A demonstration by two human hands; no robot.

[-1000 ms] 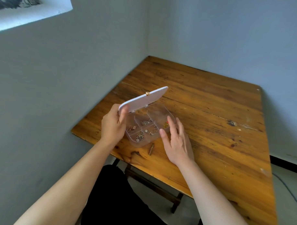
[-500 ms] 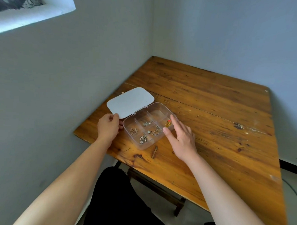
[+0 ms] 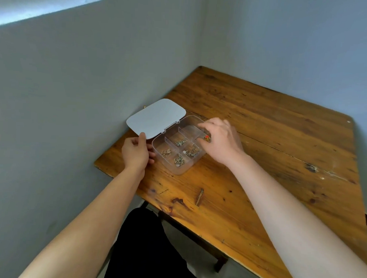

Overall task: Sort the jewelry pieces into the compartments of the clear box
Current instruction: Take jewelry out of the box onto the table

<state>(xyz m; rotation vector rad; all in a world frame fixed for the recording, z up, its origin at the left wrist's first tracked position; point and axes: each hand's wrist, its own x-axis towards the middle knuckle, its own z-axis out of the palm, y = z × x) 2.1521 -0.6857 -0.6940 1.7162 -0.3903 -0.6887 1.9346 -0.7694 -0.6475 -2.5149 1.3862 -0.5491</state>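
The clear box (image 3: 182, 171) lies open near the table's left edge, its white lid (image 3: 156, 117) folded back flat. Small metal jewelry pieces lie in separate compartments: one cluster (image 3: 180, 142), another (image 3: 166, 153), a third (image 3: 179, 161) and a chain piece (image 3: 192, 152). A red-and-gold piece (image 3: 207, 137) shows at the right end, just under my right hand (image 3: 220, 140), which arches over that end with fingertips at the far rim. My left hand (image 3: 135, 152) grips the box's left corner, thumb on the lid's edge.
The wooden table (image 3: 271, 146) stands in a corner, with grey walls close on the left and behind. A small brown sliver (image 3: 199, 197) lies on the wood in front of the box. The table's near edge runs diagonally above my dark-clothed lap (image 3: 154, 246).
The lid swung from half-raised to lying flat behind the box. My right hand moved from beside the box up over its right end. My left hand dropped to the box's left corner.
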